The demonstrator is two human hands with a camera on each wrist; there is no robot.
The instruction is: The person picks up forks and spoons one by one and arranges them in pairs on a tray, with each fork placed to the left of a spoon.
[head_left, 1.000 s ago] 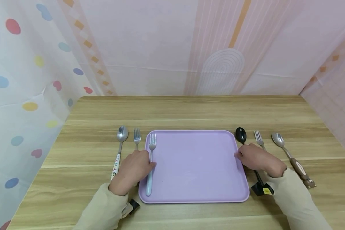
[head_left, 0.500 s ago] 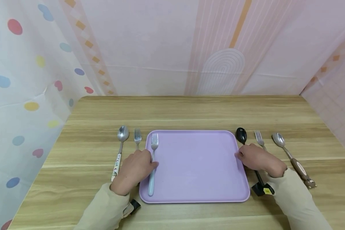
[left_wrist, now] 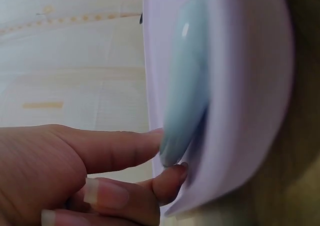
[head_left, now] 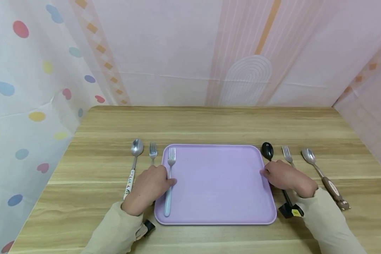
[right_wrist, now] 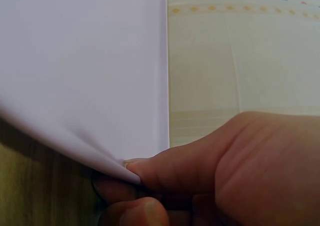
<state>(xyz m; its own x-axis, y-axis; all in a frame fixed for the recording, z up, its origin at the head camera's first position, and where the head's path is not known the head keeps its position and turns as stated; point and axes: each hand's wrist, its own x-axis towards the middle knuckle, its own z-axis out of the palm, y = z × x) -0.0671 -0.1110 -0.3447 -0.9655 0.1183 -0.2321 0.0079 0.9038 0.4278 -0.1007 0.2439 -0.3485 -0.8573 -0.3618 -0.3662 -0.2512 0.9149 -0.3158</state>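
Note:
A lilac tray (head_left: 219, 183) lies flat on the table. Along its left side, inside the rim, is a fork (head_left: 168, 203) with a light blue handle, tines pointing away. My left hand (head_left: 149, 187) pinches it; in the left wrist view the thumb and a fingertip are on either side of the blue handle (left_wrist: 187, 75). At the opposite rim, my right hand (head_left: 284, 174) grips the tray's edge, thumb on the inside and fingers beneath in the right wrist view. A black spoon (head_left: 267, 151) lies partly hidden under that hand.
Left of the tray are a spoon (head_left: 137, 147) with a patterned white handle and another fork (head_left: 153, 150), mostly covered by the hand. To the right lie a fork (head_left: 287, 154) and a brown-handled spoon (head_left: 331, 188). Patterned curtains (head_left: 177, 53) border the wooden table (head_left: 209, 123).
The blue-handled fork has shifted slightly right on the tray, along with my left hand. My right hand keeps its hold on the rim. The head view has moved a little.

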